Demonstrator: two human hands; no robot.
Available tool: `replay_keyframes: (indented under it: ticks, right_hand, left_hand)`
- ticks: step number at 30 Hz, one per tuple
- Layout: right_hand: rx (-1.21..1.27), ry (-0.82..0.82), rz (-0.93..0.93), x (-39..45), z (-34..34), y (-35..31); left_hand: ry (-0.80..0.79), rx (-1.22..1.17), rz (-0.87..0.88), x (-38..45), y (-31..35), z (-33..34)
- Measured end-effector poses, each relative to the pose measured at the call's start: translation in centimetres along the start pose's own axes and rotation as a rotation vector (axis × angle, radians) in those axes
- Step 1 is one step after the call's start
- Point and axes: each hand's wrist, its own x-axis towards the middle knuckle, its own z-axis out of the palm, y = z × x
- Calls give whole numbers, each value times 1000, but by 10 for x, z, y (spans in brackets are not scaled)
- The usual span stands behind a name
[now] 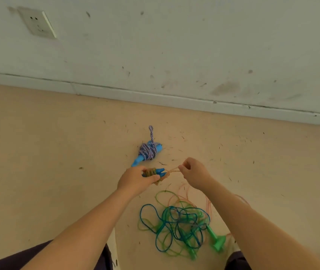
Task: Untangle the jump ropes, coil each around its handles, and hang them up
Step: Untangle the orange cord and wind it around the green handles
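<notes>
My left hand [135,179] grips a pair of blue handles [160,171] with thin orange rope wound round them. My right hand [193,172] pinches the free orange rope [172,170] just right of the handles, pulled taut between the hands. More orange rope trails down under my right forearm. A coiled blue-and-white braided rope on blue handles [148,152] lies on the floor beyond my hands. Near my knees lies a tangled pile of blue and green ropes [176,221] with green handles [216,241].
The tan floor [48,152] is scuffed and runs to a white wall with a baseboard [174,98]. A wall socket [38,22] sits at the upper left. My dark trouser legs frame the bottom edge.
</notes>
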Motion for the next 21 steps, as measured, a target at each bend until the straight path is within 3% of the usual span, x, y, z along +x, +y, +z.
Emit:
replay_keyframes:
  ticks: [3,7,9,15,17,19,21]
  right_hand:
    - [34,-22,20,53,30,8]
    - [193,28,16,110,55,8]
    - [190,20,-20,126,62,9]
    - [68,-12,-60,123,64,38]
    - [60,36,-21,100,57,55]
    - [4,92,32,70,49,72]
    - [32,126,60,37,46,93]
  left_hand:
    - [19,207,-11,50,-21,23]
    - [289,440,52,109,-37,51]
    - [336,515,29,126,-41,61]
    - [263,415,-89,140,-44,75]
    - [315,331,-128,123,-44,79]
    - [412,225,-105,96,-45,85]
    - [323,124,-43,64,-46,96]
